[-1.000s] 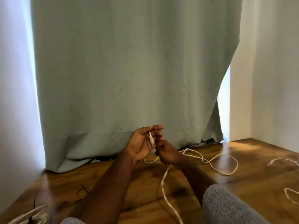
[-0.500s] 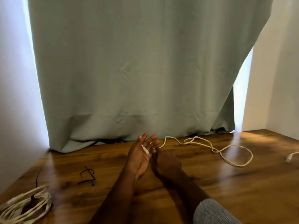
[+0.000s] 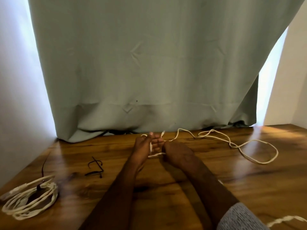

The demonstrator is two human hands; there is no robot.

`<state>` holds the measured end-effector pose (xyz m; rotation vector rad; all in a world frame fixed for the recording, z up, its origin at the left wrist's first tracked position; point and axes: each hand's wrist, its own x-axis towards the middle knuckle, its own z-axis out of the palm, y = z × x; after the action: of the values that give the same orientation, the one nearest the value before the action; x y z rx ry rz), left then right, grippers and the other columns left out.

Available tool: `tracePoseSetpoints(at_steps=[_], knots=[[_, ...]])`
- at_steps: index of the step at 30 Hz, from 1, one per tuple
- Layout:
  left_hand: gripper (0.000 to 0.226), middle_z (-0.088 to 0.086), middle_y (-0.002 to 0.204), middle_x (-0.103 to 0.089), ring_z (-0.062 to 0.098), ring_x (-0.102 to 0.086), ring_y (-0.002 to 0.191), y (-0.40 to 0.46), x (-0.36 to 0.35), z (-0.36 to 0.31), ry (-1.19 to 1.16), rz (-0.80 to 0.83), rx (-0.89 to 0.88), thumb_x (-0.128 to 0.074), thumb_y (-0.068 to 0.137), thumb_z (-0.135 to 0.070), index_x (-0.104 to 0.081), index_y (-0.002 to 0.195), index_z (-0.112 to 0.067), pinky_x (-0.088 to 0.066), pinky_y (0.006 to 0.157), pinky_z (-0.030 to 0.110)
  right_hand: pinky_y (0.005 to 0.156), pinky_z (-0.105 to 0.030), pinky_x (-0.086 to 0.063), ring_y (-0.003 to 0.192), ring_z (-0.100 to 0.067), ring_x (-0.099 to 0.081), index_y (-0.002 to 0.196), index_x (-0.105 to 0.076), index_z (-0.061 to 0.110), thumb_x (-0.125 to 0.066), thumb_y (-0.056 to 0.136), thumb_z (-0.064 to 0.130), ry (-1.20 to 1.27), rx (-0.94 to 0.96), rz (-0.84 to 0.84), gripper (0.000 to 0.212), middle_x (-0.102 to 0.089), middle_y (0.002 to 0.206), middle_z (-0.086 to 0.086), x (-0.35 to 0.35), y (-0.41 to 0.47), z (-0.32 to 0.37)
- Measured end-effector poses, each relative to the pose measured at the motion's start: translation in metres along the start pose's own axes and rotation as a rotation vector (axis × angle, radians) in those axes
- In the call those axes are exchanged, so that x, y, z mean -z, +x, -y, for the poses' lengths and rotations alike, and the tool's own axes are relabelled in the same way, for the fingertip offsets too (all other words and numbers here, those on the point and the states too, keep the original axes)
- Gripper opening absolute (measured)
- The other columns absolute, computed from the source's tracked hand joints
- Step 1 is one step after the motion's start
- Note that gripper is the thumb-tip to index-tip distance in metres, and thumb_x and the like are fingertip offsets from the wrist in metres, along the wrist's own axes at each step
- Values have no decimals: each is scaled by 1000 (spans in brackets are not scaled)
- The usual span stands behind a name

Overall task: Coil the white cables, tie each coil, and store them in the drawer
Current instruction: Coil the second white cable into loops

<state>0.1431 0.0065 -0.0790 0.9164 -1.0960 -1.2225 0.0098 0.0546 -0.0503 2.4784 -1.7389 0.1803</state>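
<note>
Left hand [image 3: 144, 145] is raised off the wooden table [image 3: 216, 193] with its fingers straight and spread, and a white cable [image 3: 239, 146] runs across its palm and round the fingers; one plug end pokes up past the fingertips. Beside it the right hand [image 3: 176, 153] has its back to the camera, fingers curled down where the cable crosses between the two hands (whether it pinches the strand I cannot tell). Behind them a pale green curtain [image 3: 149, 63] hangs down to the table's far edge. From the hands the cable trails right in loose loops over the wood. At the near left lies a finished white coil [image 3: 29, 198], and between it and the hands a dark wire tie [image 3: 95, 168]. No writing or brand can be read anywhere.
</note>
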Motion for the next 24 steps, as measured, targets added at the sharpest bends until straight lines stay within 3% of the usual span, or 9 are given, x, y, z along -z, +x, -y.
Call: tracePoseSetpoints(at_steps=[3, 6, 11, 14, 16, 18, 20, 22, 24], knots=[[42, 16, 82, -75, 32, -73, 77, -1, 3, 9, 313, 38, -109, -44, 105, -32, -71, 91, -2, -59, 75, 47, 78, -30, -41, 110, -30, -61, 122, -63, 18, -59, 98, 29, 21, 78, -102, 27, -65, 120, -8, 7, 0, -12], [47, 12, 54, -61, 23, -58, 47, -11, 3, 8, 485, 101, -192, -42, 106, -31, -60, 74, -2, -46, 50, 33, 81, -34, -46, 106, -27, -61, 121, -63, 25, -61, 96, 37, 82, 143, -161, 28, -67, 114, -4, 13, -4, -22], [51, -1, 48, -52, 12, -39, 45, -19, -3, 2, 547, 235, -36, -41, 105, -36, -62, 73, -2, -28, 48, 27, 74, -31, -44, 100, -22, -64, 108, -65, 31, -66, 91, 47, -13, 183, -351, 24, -71, 104, 1, 17, -7, -30], [70, -4, 44, -31, 10, -23, 39, -18, 1, -4, 396, 406, 253, -31, 101, -60, -61, 68, -6, -14, 44, 24, 75, -32, -40, 94, -25, -67, 100, -69, 29, -60, 92, 55, -133, 40, -492, 29, -71, 98, 0, 13, -6, -34], [59, -6, 45, -25, 7, -20, 35, -13, 10, -10, 121, 502, 355, -39, 97, -57, -56, 67, -10, -11, 43, 22, 78, -36, -43, 82, -24, -69, 92, -72, 28, -51, 93, 62, -210, 16, -602, 40, -73, 88, 2, 8, -1, -38], [48, -7, 45, -24, 5, -22, 33, -9, 22, -13, -74, 664, 401, -47, 96, -48, -53, 68, -10, -16, 41, 18, 74, -34, -45, 78, -18, -69, 94, -75, 30, -44, 97, 62, -68, 141, -655, 44, -74, 88, 6, 1, 1, -40], [46, -6, 45, -25, 5, -22, 33, -10, 30, -15, -213, 884, 431, -43, 100, -42, -54, 70, -9, -21, 41, 16, 71, -26, -48, 81, -10, -70, 106, -75, 30, -53, 100, 50, 403, 290, -463, 30, -76, 98, 12, 0, -4, -38], [47, -5, 44, -25, 6, -20, 34, -12, 32, -18, -318, 1050, 420, -39, 103, -40, -57, 72, -9, -22, 43, 17, 61, -25, -49, 65, -13, -70, 109, -74, 25, -55, 103, 33, 863, 283, -141, 21, -75, 94, 14, 4, -8, -31], [50, -4, 42, -26, 6, -19, 32, -14, 29, -21, -383, 1079, 382, -38, 104, -40, -60, 73, -7, -22, 42, 16, 46, -25, -44, 45, -12, -59, 105, -72, 16, -48, 107, 24, 1038, 257, 13, 25, -74, 79, 10, 9, -12, -26]])
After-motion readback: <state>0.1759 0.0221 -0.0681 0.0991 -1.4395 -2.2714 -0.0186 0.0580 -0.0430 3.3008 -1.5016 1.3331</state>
